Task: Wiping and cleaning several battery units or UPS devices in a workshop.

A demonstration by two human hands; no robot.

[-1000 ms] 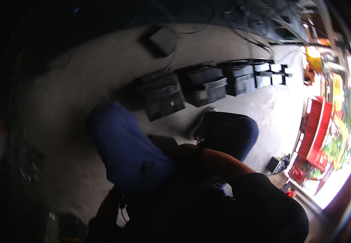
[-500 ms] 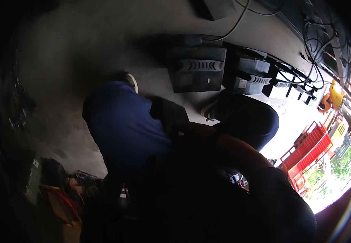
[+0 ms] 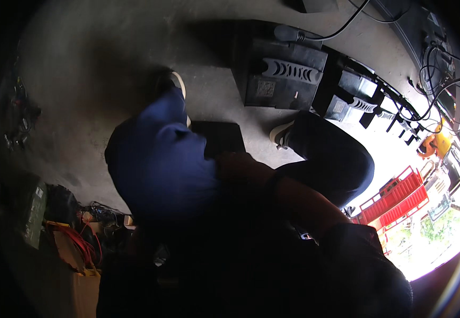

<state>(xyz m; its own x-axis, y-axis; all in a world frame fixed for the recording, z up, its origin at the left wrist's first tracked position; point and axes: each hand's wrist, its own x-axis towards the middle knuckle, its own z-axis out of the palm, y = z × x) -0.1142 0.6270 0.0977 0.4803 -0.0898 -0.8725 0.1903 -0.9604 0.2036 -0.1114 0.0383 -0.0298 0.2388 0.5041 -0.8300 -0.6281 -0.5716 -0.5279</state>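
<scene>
I am squatting on a concrete floor, and my knees in blue trousers (image 3: 161,164) fill the middle of the view. My right forearm crosses my lap from the lower right. My right hand (image 3: 239,168) lies in shadow against my left thigh, its fingers too dark to make out. A flat black slab (image 3: 220,137) lies on the floor just beyond that hand, between my shoes (image 3: 280,132). My left hand is out of sight. A large black battery (image 3: 285,79) with a ribbed handle stands just past my feet.
More black batteries (image 3: 354,98) run in a row toward the upper right, with black cables (image 3: 346,21) trailing above them. Red and yellow wires (image 3: 76,241) and a green box (image 3: 33,212) lie at the lower left. Red crates (image 3: 399,199) stand in daylight at the right.
The view has swung down and closer, so the batteries look larger and sit higher in the picture. My right forearm has stayed across my lap.
</scene>
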